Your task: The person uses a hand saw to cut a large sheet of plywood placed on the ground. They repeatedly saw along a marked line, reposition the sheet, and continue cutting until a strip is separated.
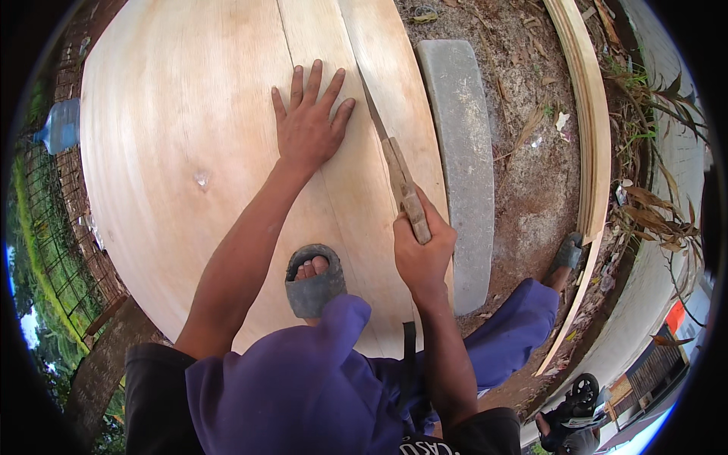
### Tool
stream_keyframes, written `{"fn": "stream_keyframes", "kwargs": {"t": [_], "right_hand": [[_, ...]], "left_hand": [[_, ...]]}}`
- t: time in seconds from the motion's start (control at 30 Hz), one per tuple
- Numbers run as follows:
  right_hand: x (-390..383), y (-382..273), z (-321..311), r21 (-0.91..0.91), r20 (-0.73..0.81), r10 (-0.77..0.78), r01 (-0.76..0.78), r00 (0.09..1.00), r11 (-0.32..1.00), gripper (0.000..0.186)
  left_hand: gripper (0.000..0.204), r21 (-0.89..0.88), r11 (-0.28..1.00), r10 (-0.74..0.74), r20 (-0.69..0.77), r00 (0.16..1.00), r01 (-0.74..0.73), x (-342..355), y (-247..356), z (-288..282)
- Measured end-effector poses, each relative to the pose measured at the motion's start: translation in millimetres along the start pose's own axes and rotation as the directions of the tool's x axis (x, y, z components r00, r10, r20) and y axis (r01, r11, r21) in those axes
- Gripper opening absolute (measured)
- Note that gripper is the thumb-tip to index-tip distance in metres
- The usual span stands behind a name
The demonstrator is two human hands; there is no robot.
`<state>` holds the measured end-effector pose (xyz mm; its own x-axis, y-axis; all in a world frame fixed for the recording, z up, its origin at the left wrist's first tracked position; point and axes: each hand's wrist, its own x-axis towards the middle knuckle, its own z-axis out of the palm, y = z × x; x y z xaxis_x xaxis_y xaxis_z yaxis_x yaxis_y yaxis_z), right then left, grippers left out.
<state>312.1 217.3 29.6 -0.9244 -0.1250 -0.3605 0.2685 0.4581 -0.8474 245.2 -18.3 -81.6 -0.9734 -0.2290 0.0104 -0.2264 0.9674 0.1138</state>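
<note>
A large pale plywood sheet spreads out under me, with a long cut running down its right part from the far edge. My right hand is closed around the wooden handle of a handsaw. The narrow blade points away from me and lies along the cut, its far part in the gap. My left hand rests flat on the sheet just left of the cut, fingers spread, holding nothing. One foot in a dark slide sandal stands on the plywood between my arms.
A grey concrete slab lies along the sheet's right edge. Beyond it are bare soil, long wood strips and my other sandalled foot. A blue plastic bottle and wire fencing are at the left. Bottom right, a wheeled vehicle shows partly.
</note>
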Motion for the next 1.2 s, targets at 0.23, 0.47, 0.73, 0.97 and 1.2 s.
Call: {"fn": "stream_keyframes", "kwargs": {"t": [0.23,0.47,0.73,0.97,1.2], "right_hand": [[-139.5,-11.3,-89.4,-0.199,0.001,-0.054,0.053,0.999,0.978,0.052],[-5.8,0.5,3.6,0.011,-0.010,0.005,-0.005,1.000,1.000,0.050],[-53.8,-34.0,-29.2,-0.056,0.053,0.041,-0.039,0.998,0.998,0.052],[-10.5,-14.3,-5.5,0.076,-0.011,0.056,-0.055,0.998,0.996,0.048],[-107.9,-2.0,-48.8,-0.167,-0.030,-0.030,0.025,0.999,0.986,0.052]], "left_hand": [[0.056,-0.020,1.000,-0.005,-0.021,1.000,0.004,-0.6,2.1,1.0],[0.056,0.004,1.000,0.000,0.009,1.000,0.000,2.5,5.1,-0.7],[0.056,-0.015,1.000,-0.011,-0.030,0.999,0.011,-1.3,1.6,0.9],[0.056,-0.001,1.000,-0.012,-0.006,1.000,0.012,1.4,3.5,-2.2],[0.057,-0.037,0.999,-0.005,-0.027,1.000,0.004,3.3,4.8,2.2]]}}
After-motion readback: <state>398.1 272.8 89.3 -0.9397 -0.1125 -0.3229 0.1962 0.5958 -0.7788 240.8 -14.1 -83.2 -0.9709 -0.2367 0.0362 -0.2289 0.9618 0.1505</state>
